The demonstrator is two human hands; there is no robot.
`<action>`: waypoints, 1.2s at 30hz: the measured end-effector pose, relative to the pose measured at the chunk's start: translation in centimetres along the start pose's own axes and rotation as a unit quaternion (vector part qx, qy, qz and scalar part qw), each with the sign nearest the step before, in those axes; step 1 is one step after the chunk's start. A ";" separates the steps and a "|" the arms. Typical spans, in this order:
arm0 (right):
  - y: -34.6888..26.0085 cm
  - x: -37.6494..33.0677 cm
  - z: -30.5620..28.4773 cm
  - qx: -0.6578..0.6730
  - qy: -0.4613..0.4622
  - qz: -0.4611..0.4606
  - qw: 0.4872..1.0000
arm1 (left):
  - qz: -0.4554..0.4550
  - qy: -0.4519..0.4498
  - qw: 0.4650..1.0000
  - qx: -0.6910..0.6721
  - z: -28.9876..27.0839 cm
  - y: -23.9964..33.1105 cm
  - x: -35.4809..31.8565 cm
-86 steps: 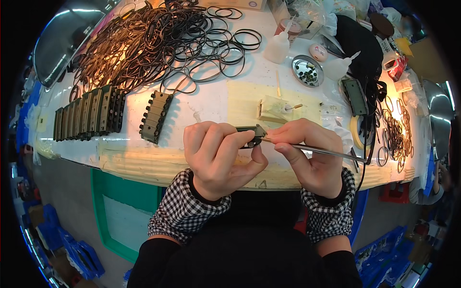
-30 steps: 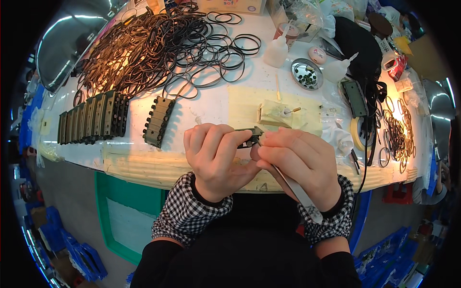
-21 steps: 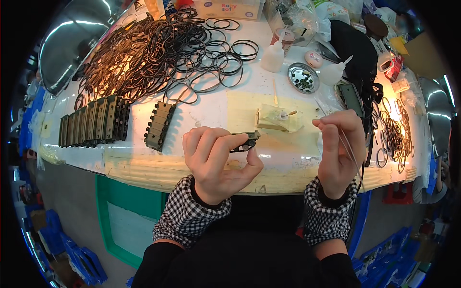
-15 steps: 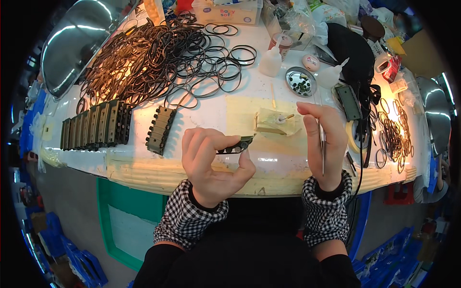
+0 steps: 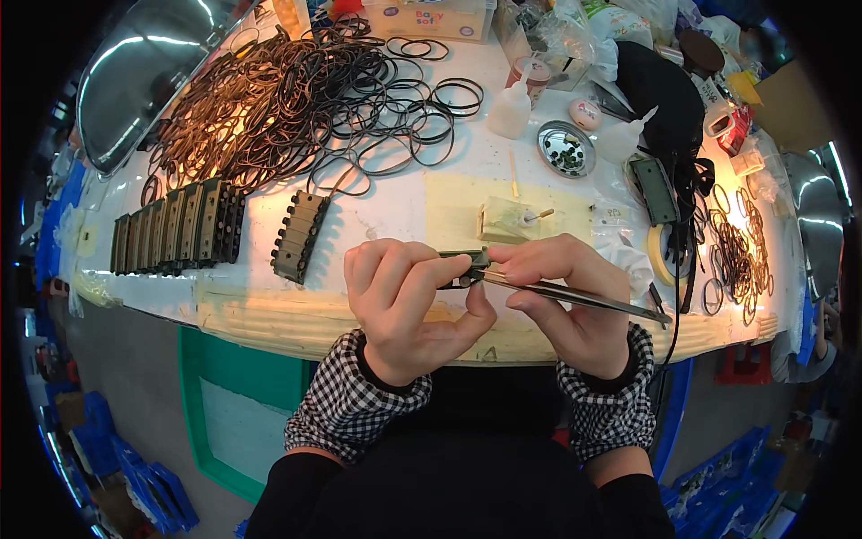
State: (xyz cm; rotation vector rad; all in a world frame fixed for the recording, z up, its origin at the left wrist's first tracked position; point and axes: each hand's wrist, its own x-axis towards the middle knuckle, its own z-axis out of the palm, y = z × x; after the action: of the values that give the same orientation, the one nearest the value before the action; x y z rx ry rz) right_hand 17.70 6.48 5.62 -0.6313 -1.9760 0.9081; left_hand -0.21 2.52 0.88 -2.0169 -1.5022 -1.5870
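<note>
Pinched between thumb and fingers of my left hand (image 5: 409, 301) is a small dark green tank hull with wheels (image 5: 474, 261), partly hidden by the fingers. My right hand (image 5: 575, 301) grips metal tweezers (image 5: 588, 297), and their tips touch the hull's right end. Beyond both hands sits a small pale yellow block (image 5: 505, 221) with a thin stick (image 5: 537, 216) lying across it. A similar green wheeled hull (image 5: 300, 235) rests on its side to the left, and several more hulls (image 5: 180, 226) stand in a row farther left.
A tangled heap of dark rubber loops (image 5: 305, 99) covers the back left. White squeeze bottles (image 5: 510, 110) and a round metal dish (image 5: 566, 148) with small green parts stand at back right. Right of my hands lie a tape roll (image 5: 666, 253), a black cable (image 5: 675, 296) and more loops (image 5: 741, 247).
My right hand has swung left and turned the tweezers from upright to slanting, bringing their tips to the hull. My left hand still holds the hull, shifted slightly right.
</note>
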 end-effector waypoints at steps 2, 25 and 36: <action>0.6 -0.2 0.3 0.030 0.017 -0.001 0.999 | -0.002 -0.001 1.000 0.003 0.0 0.0 0.0; 0.9 0.1 0.5 0.027 0.011 0.022 0.999 | -0.021 -0.002 1.000 -0.007 0.3 -0.3 -0.5; 1.2 -0.1 0.7 0.052 0.019 0.023 0.998 | -0.018 0.004 0.999 -0.026 0.4 -0.4 -0.5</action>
State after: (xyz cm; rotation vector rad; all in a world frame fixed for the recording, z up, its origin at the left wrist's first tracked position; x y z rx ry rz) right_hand 17.29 6.93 4.38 -0.6321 -1.8741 1.0137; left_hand -0.25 2.73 0.14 -2.0185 -1.5196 -1.6619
